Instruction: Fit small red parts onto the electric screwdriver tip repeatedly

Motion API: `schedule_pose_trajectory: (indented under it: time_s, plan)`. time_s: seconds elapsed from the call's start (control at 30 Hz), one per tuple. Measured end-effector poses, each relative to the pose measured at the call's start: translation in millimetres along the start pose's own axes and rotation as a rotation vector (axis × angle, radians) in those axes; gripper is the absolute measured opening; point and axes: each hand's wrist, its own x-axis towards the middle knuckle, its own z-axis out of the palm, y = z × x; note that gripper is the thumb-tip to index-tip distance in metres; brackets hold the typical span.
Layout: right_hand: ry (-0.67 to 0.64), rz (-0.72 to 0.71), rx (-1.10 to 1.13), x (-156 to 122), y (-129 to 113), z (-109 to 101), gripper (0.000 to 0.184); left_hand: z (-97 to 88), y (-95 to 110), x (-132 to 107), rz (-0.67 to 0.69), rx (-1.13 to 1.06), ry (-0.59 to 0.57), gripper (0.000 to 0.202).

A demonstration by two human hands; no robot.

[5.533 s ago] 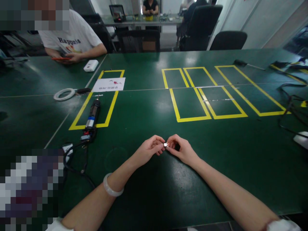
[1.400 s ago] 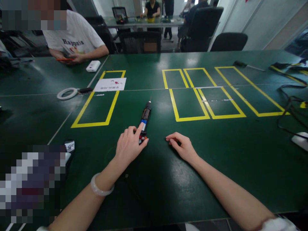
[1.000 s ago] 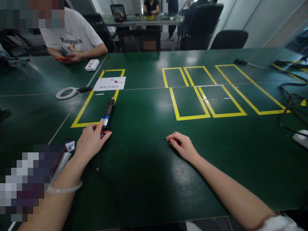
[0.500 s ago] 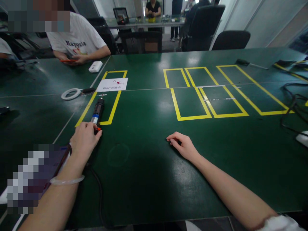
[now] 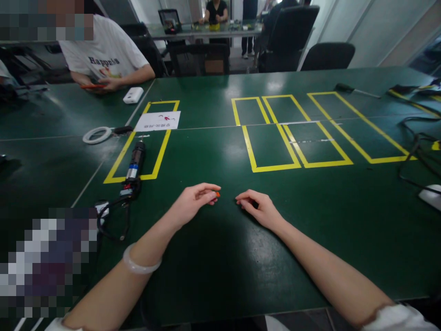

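My left hand (image 5: 193, 202) hovers low over the green table (image 5: 220, 257), its fingers pinched on a small orange piece (image 5: 217, 194) at the fingertips. A short gap to the right, my right hand (image 5: 258, 209) rests on the table with fingers curled and pressed down on something I cannot make out. The electric screwdriver (image 5: 134, 164) lies inside the left yellow-taped rectangle (image 5: 117, 161), its black cable (image 5: 113, 220) looping toward me. Neither hand touches the screwdriver.
A white paper label (image 5: 157, 120), a white tape ring (image 5: 93, 134) and a white box (image 5: 132, 94) sit at the far left, near a seated person's hands (image 5: 103, 83). Yellow-taped rectangles (image 5: 272, 170) mark the middle. Black cables (image 5: 416, 151) and a white object (image 5: 430, 196) lie at right.
My left hand let go of the screwdriver, which now lies in the left rectangle, and swung back to the centre holding a small orange piece. My right hand stayed put.
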Motion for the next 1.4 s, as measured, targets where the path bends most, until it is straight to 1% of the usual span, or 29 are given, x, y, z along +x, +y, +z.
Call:
schedule_pose_trajectory:
  time_s: [0.03,0.1,0.17,0.23,0.33,0.4,0.47,0.53,0.63,0.73,0.83,0.93,1.0,1.03,1.1,1.17,1.2,1.27,1.33,1.4]
  plan:
    - [-0.016,0.006,0.034,-0.4,-0.1,0.3,0.016,11.8,-0.2,4.1,-0.006,-0.063,-0.04,0.032]
    - [-0.049,0.019,0.113,-0.7,0.1,2.2,0.021,29.3,-4.3,10.1,-0.012,-0.172,-0.1,0.03]
    - [-0.077,0.031,0.188,-0.3,0.9,5.1,0.026,39.7,-10.5,13.4,-0.017,-0.245,-0.143,0.03]
    - [-0.096,0.043,0.236,0.4,2.0,8.0,0.023,45.2,-15.2,14.7,-0.023,-0.276,-0.165,0.031]
    - [-0.078,0.044,0.25,1.0,3.6,10.7,0.015,48.0,-17.4,14.5,-0.044,-0.292,-0.144,0.03]
    - [-0.046,0.03,0.215,0.8,3.8,11.1,0.015,48.4,-17.4,13.7,-0.055,-0.285,-0.141,0.029]
    - [-0.034,0.013,0.174,0.8,3.0,10.7,0.014,48.6,-17.8,12.5,-0.036,-0.254,-0.145,0.029]
    - [-0.037,0.019,0.178,1.1,1.5,9.7,0.015,49.0,-18.5,10.8,0.027,-0.173,-0.12,0.027]
    - [-0.036,0.068,0.22,2.4,-0.4,7.9,0.017,49.7,-19.0,7.7,0.167,-0.005,-0.041,0.021]
    - [-0.052,0.085,0.187,3.5,-0.1,6.9,0.016,51.0,-18.8,5.2,0.276,0.092,0.001,0.015]
    - [-0.055,0.086,0.194,3.9,1.8,6.6,0.017,52.8,-17.2,4.3,0.32,0.158,0.009,0.012]
    - [-0.048,0.101,0.219,4.1,3.7,6.1,0.017,48.2,-11.5,5.9,0.332,0.227,-0.004,0.016]
    - [-0.042,0.109,0.232,4.1,4.6,5.6,0.016,34.8,-5.6,7.8,0.34,0.307,0.017,0.022]
    - [-0.041,0.114,0.237,4.0,4.8,5.4,0.016,23.7,-2.9,8.4,0.344,0.367,0.048,0.026]
    - [-0.047,0.12,0.245,3.8,4.9,5.1,0.016,-6.9,-0.6,7.8,0.335,0.529,0.156,0.033]
    - [-0.056,0.12,0.245,3.7,4.4,5.0,0.016,-45.8,-4.6,2.7,0.26,0.736,0.291,0.045]
    - [-0.058,0.119,0.24,3.7,4.0,5.0,0.015,-66.5,-9.4,-1.7,0.196,0.848,0.358,0.052]
    - [-0.06,0.116,0.226,4.0,3.3,5.1,0.015,-106.4,-23.7,-13.6,0.017,1.062,0.493,0.066]
    - [-0.062,0.115,0.218,4.5,2.7,5.2,0.014,-140.6,-42.0,-26.6,-0.191,1.194,0.546,0.078]
    - [-0.065,0.115,0.217,4.7,2.5,5.4,0.015,-166.6,-61.2,-37.5,-0.346,1.235,0.526,0.084]
